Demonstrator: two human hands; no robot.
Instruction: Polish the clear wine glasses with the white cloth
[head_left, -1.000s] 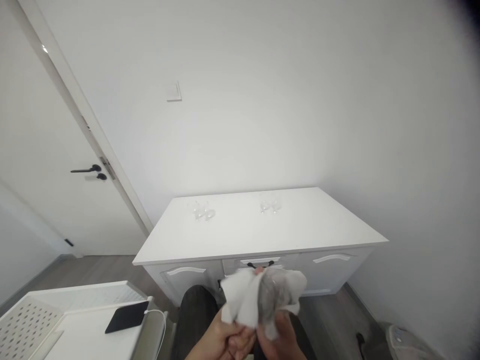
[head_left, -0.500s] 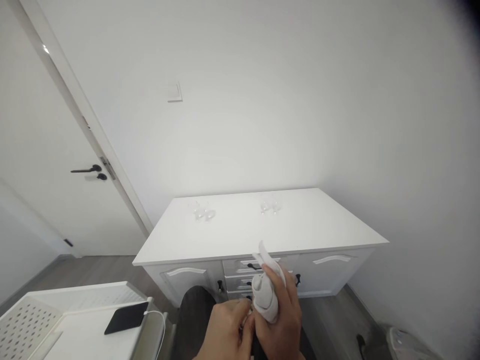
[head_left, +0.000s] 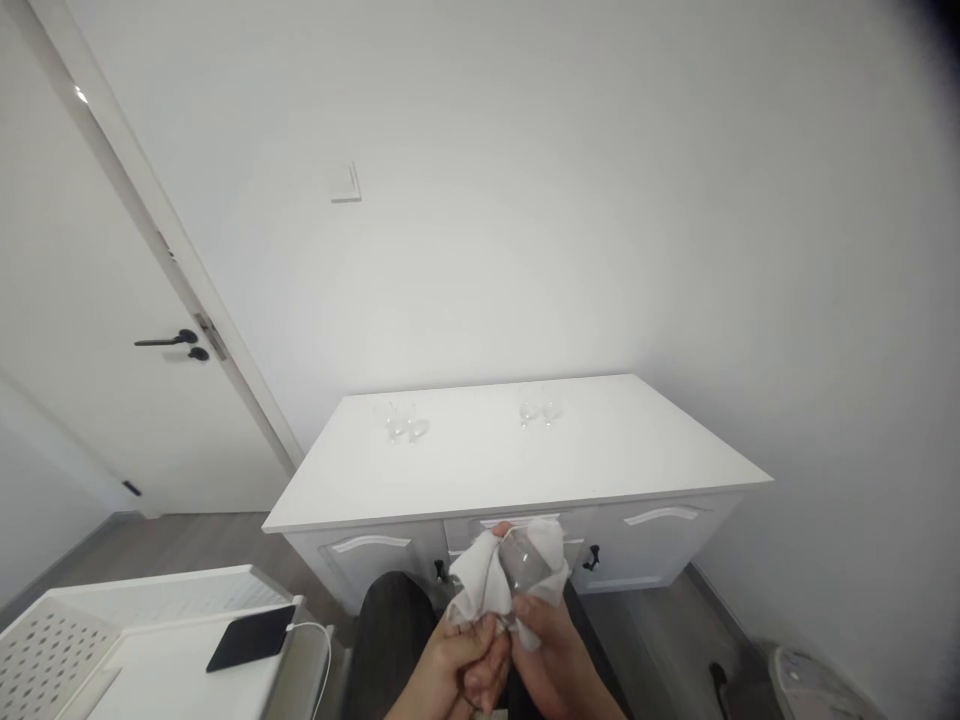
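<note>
Low in the middle, both my hands meet around a small clear glass (head_left: 523, 568) wrapped in a white cloth (head_left: 480, 580). My left hand (head_left: 457, 672) is closed, pinching the glass's lower part. My right hand (head_left: 556, 660) is closed on the cloth, which covers the glass bowl, with a fingertip showing at the top. The glass is tilted and partly hidden by the cloth. On the white sideboard (head_left: 645, 450) ahead stand two pairs of clear glasses, one pair at the left (head_left: 401, 422) and another at the middle (head_left: 538, 411).
A white perforated cart (head_left: 112, 640) at lower left carries a black phone (head_left: 252, 637) on a white cable. A white door (head_left: 90, 350) with a black handle is at left. My dark trouser leg (head_left: 390, 630) lies below. A pale object (head_left: 810, 685) sits on the floor at right.
One second ago the cloth was spread wide over the glass; then my right hand bunched it round the glass. Now the cloth has loosened again and the glass shows through.
</note>
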